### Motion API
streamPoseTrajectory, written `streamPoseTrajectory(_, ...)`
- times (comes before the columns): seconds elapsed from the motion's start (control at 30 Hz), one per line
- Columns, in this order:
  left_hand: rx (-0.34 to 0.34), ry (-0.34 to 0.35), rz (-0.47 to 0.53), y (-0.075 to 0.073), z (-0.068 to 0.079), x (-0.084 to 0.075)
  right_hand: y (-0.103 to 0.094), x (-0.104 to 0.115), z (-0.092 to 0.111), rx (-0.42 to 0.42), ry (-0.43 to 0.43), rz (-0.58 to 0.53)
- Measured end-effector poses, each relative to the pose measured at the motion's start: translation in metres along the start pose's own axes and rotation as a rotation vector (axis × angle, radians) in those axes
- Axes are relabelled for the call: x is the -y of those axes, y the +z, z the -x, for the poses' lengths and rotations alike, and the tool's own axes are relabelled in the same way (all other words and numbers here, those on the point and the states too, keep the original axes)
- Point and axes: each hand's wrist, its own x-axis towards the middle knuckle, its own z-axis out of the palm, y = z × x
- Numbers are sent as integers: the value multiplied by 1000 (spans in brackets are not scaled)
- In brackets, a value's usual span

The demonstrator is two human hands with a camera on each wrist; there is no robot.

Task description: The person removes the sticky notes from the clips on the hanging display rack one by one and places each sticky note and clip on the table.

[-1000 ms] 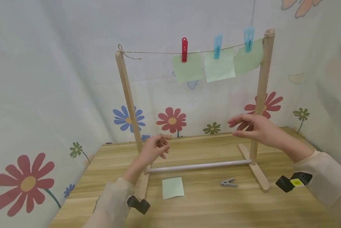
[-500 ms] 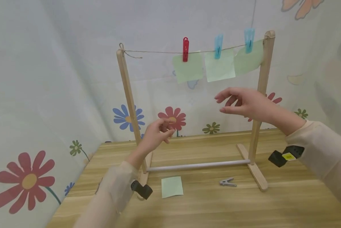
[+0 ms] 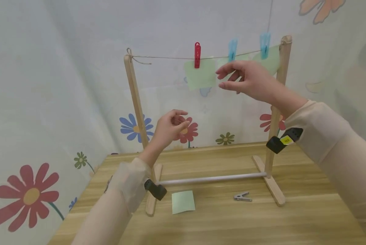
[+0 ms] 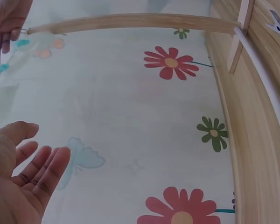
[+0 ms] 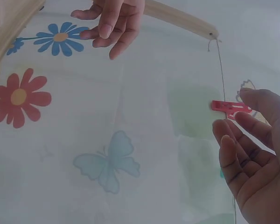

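My right hand (image 3: 247, 80) is raised in front of the hung papers, its fingers loosely bent with nothing between them. It partly hides the middle green paper and the one at the right. Nearest its fingertips in the head view is the left green paper (image 3: 200, 76), held on the string by a red clothespin (image 3: 197, 55). Two blue clothespins, a middle one (image 3: 232, 50) and a right one (image 3: 265, 46), grip the string as well. Lower and to the left, my left hand (image 3: 169, 129) hovers in the air, fingers relaxed and holding nothing.
A wooden frame with a left post (image 3: 135, 98) and a right post (image 3: 283, 64) carries the string. A white rod (image 3: 213, 178) joins its feet. On the wooden table (image 3: 232, 224) lie a loose green paper (image 3: 183, 202) and a grey clothespin (image 3: 242, 196). Behind hangs a flower-printed cloth (image 3: 63, 102).
My right hand has risen and moved left, from beside the right post up to the hung papers. The left hand has risen a little. Papers and clothespins stay where they were.
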Motion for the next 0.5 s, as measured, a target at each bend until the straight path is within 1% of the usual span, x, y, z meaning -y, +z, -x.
streamPoseTrajectory(0.17, -45, 32, 53, 0, -11, -16, -11, 11, -20, -62, 14, 4)
streamPoseTrajectory(0.3, -73, 34, 98, 0, -18, -27, -15, 19, -37, -90, 29, 14)
streamPoseTrajectory(0.5, -98, 32, 196, 1, -29, -40, -16, 25, -60, -49, 85, 44)
